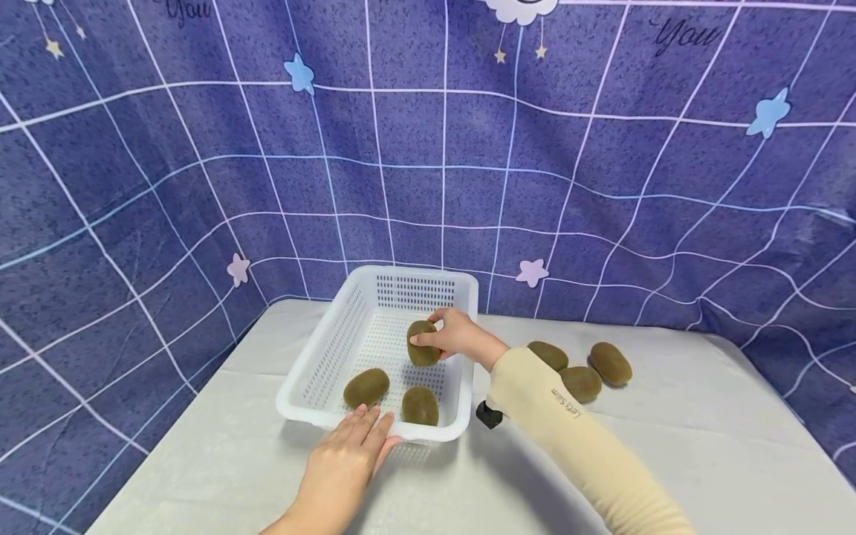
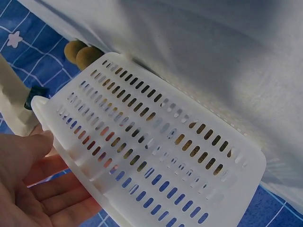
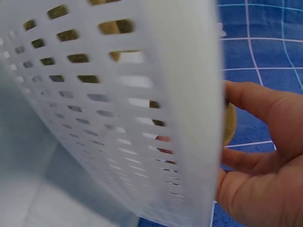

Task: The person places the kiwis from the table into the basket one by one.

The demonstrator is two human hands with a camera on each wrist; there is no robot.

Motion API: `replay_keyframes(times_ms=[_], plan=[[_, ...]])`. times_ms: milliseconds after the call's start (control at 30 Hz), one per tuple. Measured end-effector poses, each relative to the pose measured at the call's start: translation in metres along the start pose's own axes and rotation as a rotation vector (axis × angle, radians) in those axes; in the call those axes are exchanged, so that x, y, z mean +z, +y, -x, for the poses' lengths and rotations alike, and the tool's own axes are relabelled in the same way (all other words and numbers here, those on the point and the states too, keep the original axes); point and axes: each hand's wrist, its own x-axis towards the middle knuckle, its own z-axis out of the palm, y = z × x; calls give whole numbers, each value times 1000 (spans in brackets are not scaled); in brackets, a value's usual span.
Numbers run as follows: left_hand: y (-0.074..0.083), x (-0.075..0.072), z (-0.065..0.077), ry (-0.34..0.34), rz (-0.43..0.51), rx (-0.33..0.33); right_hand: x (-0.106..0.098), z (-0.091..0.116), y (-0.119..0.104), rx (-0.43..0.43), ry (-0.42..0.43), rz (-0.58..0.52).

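Note:
A white plastic basket (image 1: 321,349) with slotted walls stands on the table. My right hand (image 1: 458,334) holds a kiwi (image 1: 421,353) over the inside of the basket, near its right wall. In the right wrist view, the wall covers most of that kiwi and part of the fingers. Two more kiwis, one on the left (image 1: 366,388) and one on the right (image 1: 420,406), lie inside along the near side. My left hand (image 1: 341,464) grips the near rim, fingers over it and thumb outside, as the left wrist view shows.
To the basket's right, three kiwis lie on the white-covered table (image 1: 682,438): a back one (image 1: 548,355), a front one (image 1: 582,384) and a right one (image 1: 610,363). A blue patterned curtain (image 1: 414,186) hangs behind and at the left.

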Motion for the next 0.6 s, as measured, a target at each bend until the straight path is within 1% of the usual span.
replay_keyframes(times_ms=[200,333,433,600], plan=[[0,0,0,-9,4,5,6,-4,2,-6,12,95],[0,1,1,-9,6,5,7,-3,0,-2,-9,160],[0,1,1,0,4,6,5,-1,-1,-15,-18,167],[-1,2,1,8,7,3,1,1,0,-91,-1,97]])
